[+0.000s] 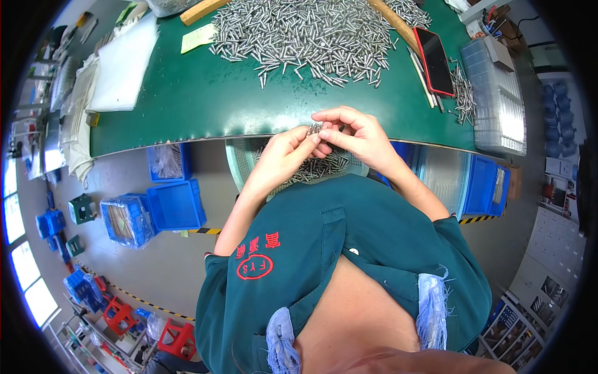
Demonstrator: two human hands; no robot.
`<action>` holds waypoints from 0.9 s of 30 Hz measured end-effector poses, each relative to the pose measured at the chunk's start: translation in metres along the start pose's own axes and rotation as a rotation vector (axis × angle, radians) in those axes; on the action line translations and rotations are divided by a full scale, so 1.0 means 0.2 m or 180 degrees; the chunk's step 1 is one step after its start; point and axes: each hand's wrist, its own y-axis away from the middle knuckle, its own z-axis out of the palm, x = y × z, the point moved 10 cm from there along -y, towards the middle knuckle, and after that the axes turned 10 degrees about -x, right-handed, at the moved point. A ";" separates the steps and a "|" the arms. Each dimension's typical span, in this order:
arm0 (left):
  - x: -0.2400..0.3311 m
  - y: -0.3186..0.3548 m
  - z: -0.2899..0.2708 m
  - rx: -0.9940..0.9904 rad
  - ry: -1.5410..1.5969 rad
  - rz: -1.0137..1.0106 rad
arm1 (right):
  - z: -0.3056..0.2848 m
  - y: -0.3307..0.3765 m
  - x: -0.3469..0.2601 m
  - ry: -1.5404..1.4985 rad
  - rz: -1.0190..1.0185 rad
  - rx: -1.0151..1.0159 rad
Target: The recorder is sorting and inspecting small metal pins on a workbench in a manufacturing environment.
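Note:
My left hand [283, 153] is closed around a small bunch of shiny metal pins [314, 128], whose ends show above its fingers. From the other side my right hand [360, 138] meets it, thumb and fingers curled in a pinch at the same bunch. Exactly which pins each fingertip touches is partly hidden. Both hands are just off the table's near edge. Below them a pale green plastic basket [235, 164] holds many loose metal pins [322, 167]. A large heap of similar pins [305, 40] lies on the green table [205, 106] ahead.
Wooden bars [393, 25] flank the heap. To the right lie a red-edged phone [434, 61], white sticks [422, 78], a smaller pin pile [463, 93] and clear plastic trays [498, 93]. White sheets [124, 62] lie left. Blue crates [176, 206] stand on the floor.

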 end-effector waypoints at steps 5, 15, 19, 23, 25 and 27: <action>0.01 0.00 0.00 -0.0011 -0.0097 -0.0023 | 0.01 0.00 -0.03 0.0178 0.0033 -0.0045; 0.00 0.01 0.01 -0.0068 -0.0145 -0.0093 | 0.01 -0.01 0.02 -0.0174 0.0161 -0.0085; -0.01 0.02 -0.01 -0.0009 -0.0567 -0.0169 | 0.01 -0.02 0.02 -0.0241 0.0210 -0.0051; 0.04 0.03 0.00 -0.0021 -0.0936 -0.0283 | 0.01 -0.03 0.07 -0.0290 0.0274 -0.0144; 0.06 0.05 0.01 -0.0141 -0.0748 -0.0070 | 0.05 -0.02 0.17 -0.0946 0.0859 -0.0407; 0.08 0.05 0.00 -0.0162 -0.0489 0.0062 | 0.08 0.00 0.21 -0.1544 0.0991 -0.0402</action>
